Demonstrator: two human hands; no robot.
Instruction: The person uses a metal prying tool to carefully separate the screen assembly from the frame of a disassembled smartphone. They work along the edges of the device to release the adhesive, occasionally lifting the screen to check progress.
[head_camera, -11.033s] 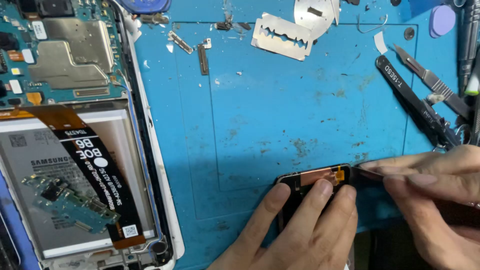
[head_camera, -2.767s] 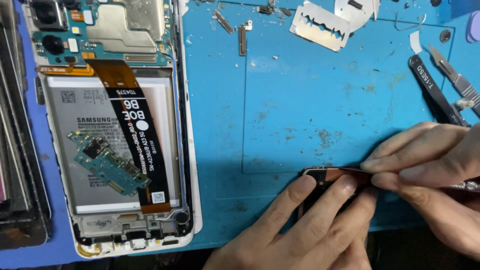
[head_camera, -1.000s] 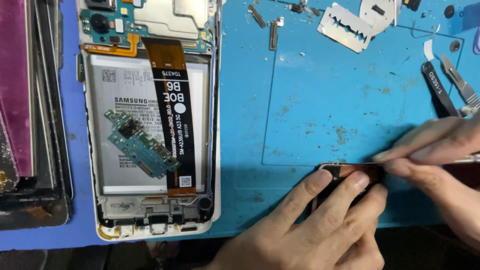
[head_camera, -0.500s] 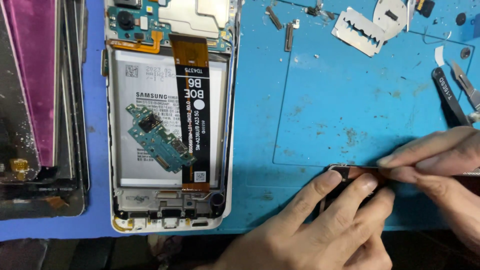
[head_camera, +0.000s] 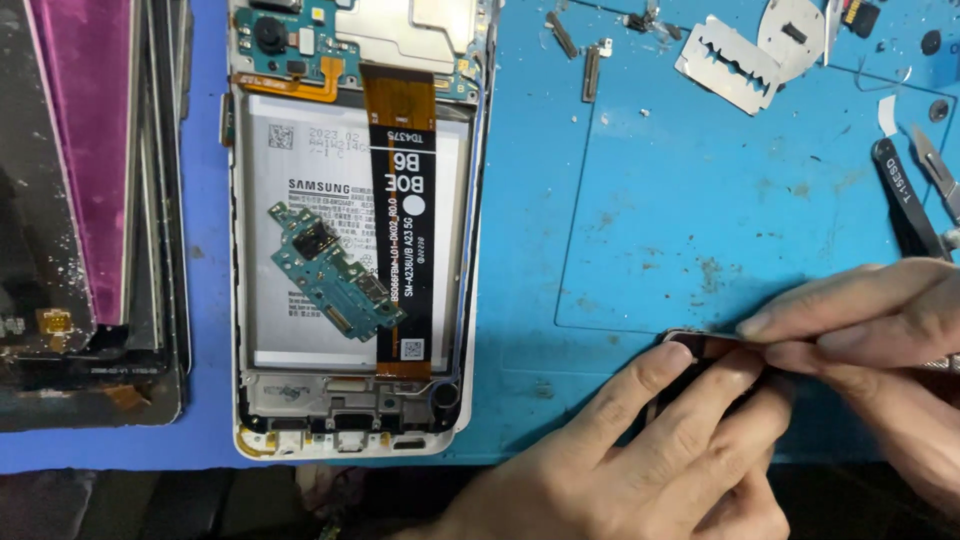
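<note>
While your left hand (head_camera: 640, 450) pins the small dark part (head_camera: 700, 347) and your right hand (head_camera: 880, 330) pinches a thin tool, a slip could gouge it.

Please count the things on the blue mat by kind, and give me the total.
Opened phone: 1
Loose green circuit board: 1
Razor blade: 1
Small dark part held by the left hand and right hand: 1
Black tweezers: 1
Total: 5
</note>
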